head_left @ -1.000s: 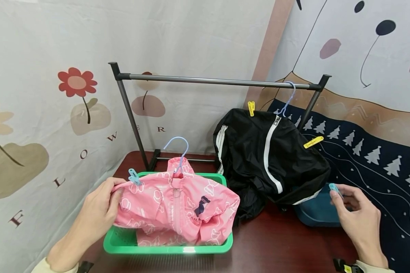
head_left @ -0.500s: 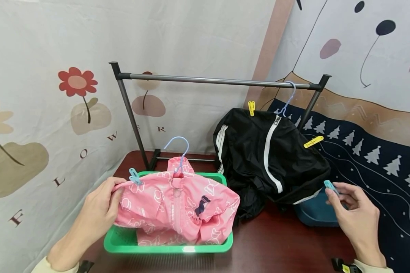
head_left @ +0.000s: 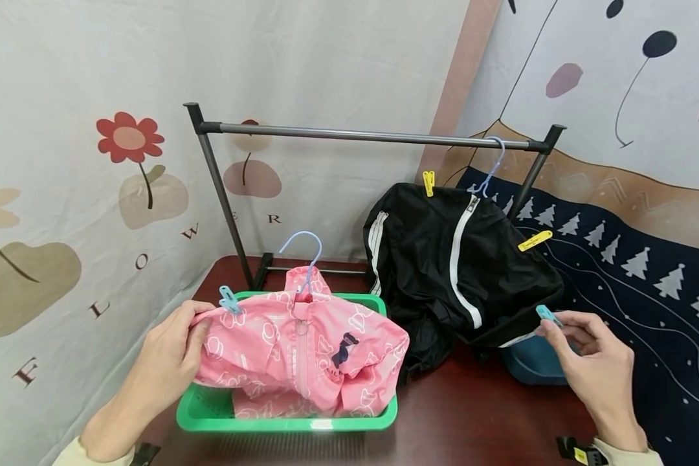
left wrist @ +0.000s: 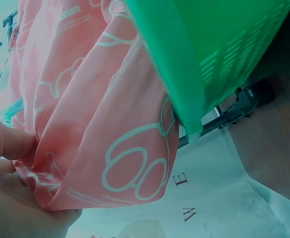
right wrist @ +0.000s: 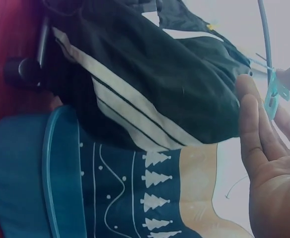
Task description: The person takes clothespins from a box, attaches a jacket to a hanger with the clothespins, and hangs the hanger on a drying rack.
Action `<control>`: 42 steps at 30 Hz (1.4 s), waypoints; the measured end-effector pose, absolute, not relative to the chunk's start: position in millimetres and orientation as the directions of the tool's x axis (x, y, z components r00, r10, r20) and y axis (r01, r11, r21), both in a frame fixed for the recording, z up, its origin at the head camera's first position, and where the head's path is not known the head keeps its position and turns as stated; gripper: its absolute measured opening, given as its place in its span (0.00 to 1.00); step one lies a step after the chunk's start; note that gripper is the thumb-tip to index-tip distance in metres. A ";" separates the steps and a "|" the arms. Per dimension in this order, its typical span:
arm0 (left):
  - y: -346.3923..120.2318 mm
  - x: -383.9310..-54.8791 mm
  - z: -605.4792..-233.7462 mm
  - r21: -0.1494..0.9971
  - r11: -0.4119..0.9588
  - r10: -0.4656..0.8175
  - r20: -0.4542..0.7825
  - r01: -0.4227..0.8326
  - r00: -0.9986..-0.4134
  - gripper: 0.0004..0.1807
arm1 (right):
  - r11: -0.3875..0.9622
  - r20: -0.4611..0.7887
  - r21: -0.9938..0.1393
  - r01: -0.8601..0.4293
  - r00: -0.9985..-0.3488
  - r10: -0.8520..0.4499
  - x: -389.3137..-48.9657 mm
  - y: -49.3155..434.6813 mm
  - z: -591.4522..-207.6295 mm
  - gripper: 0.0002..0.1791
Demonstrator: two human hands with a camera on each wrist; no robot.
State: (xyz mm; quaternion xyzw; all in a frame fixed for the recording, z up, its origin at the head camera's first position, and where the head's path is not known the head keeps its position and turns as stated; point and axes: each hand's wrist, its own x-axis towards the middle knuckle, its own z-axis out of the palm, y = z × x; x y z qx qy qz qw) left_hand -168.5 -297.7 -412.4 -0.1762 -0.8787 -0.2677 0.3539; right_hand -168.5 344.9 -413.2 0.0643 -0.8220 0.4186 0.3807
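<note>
My left hand (head_left: 166,362) pinches the shoulder end of a pink jacket (head_left: 268,349) with white outline prints; the left wrist view shows the thumb pressing the cloth against the fingers. A light blue clothespin (head_left: 230,300) is clipped on the jacket close to those fingers. From the jacket's collar rises the hook of a pale blue hanger (head_left: 303,236). The jacket lies over a green basket (head_left: 285,425). Off to the right, my right hand (head_left: 597,369) pinches a second light blue clothespin (head_left: 547,314) between thumb and index finger, in front of the black jacket's lower edge.
A black jacket (head_left: 431,259) hangs by its hanger from the metal rack bar (head_left: 355,134), with yellow clothespins (head_left: 428,184) on its shoulders. Behind my right hand stands a dark blue bin (head_left: 530,362). Everything stands on a dark red table (head_left: 454,421) against printed curtains.
My right hand has moved left, carrying its clothespin toward the black jacket's lower edge. The left hand and pink jacket hold nearly the same position.
</note>
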 end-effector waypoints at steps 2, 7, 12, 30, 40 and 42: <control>-297.7 -168.7 -412.1 0.347 0.796 0.119 0.715 0.496 -0.689 0.19 | 0.640 0.668 -0.644 -0.420 -0.716 0.202 -168.7 342.4 -413.4 0.17; -298.3 -168.0 -412.0 0.350 0.798 0.117 0.708 0.490 -0.697 0.19 | 0.637 0.649 -0.644 -0.423 -0.743 0.164 -168.4 333.1 -410.6 0.18; -298.2 -168.1 -411.9 0.348 0.800 0.117 0.709 0.489 -0.696 0.19 | 0.638 0.649 -0.636 -0.433 -0.748 0.140 -170.0 321.1 -406.3 0.19; -296.6 -169.5 -410.4 0.342 0.797 0.123 0.715 0.498 -0.689 0.19 | 0.582 0.700 -0.592 -0.557 -0.713 0.030 -183.7 291.6 -407.1 0.25; -297.2 -169.0 -410.6 0.349 0.797 0.124 0.705 0.494 -0.698 0.19 | 0.547 0.701 -0.609 -0.575 -0.712 0.032 -192.9 278.5 -406.8 0.31; -297.5 -168.8 -410.8 0.354 0.795 0.121 0.703 0.492 -0.701 0.19 | 0.521 0.709 -0.607 -0.600 -0.705 0.014 -194.4 275.1 -406.1 0.31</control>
